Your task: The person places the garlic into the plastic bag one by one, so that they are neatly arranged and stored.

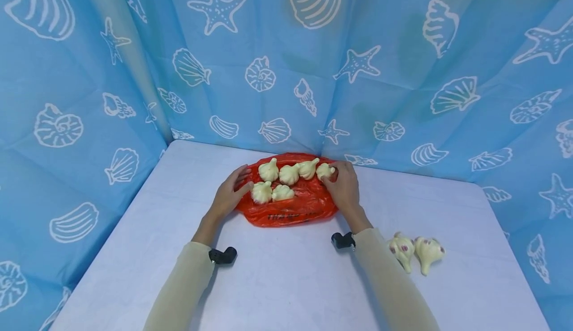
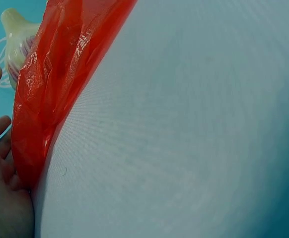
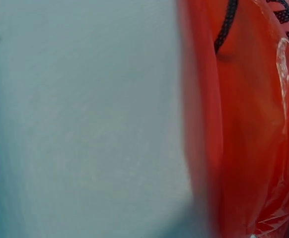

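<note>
Sleeves (image 1: 181, 288) are cropped, left grip (image 1: 227, 194) relaxed against bag (image 1: 315, 191), right grip (image 1: 344, 187) pinching partly hidden garlic (image 1: 324, 170).

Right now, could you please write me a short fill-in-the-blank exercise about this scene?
1. The plastic bag is ____ in colour.
2. In the head view, ____ garlic bulbs show within its outline.
3. Two more bulbs lie beside the person's ____ sleeve.
4. White starfish decorate the ____ curtain.

Missing words: red; six; right; blue.
</note>
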Motion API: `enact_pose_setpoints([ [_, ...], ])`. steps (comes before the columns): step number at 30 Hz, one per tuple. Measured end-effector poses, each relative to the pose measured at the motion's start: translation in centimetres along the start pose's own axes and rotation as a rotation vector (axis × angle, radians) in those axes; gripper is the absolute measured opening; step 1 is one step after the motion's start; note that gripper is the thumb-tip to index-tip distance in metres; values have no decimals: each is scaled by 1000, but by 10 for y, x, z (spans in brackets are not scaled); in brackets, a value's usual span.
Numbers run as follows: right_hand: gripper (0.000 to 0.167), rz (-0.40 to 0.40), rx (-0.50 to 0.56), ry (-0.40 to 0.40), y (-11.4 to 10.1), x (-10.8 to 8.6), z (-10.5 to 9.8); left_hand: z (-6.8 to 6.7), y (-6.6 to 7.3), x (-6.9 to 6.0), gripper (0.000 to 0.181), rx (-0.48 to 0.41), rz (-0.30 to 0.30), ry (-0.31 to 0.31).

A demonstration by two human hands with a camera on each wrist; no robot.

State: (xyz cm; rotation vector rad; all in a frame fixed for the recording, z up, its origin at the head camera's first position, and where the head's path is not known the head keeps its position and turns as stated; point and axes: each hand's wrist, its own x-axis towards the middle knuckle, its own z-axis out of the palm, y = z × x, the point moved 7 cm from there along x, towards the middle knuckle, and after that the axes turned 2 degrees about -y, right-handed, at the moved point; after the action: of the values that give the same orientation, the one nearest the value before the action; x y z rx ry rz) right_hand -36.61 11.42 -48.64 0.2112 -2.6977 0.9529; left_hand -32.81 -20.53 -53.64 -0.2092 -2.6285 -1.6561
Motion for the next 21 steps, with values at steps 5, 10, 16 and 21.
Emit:
enact_pose_setpoints([
  [5,40,0,-12,-4,-2,1,1,-1,-1,1,70,-1,-6,1],
  [10,41,7,-1,-11,1,-3,1,1,-4,1,70,-3,-8,-7],
  [16,49,4,10,-7,3,-5,1,-1,-2,2,69,18,-5,11],
  [21,54,13,13,-20,3,-4,0,0,-3,2,71,14,-4,5],
])
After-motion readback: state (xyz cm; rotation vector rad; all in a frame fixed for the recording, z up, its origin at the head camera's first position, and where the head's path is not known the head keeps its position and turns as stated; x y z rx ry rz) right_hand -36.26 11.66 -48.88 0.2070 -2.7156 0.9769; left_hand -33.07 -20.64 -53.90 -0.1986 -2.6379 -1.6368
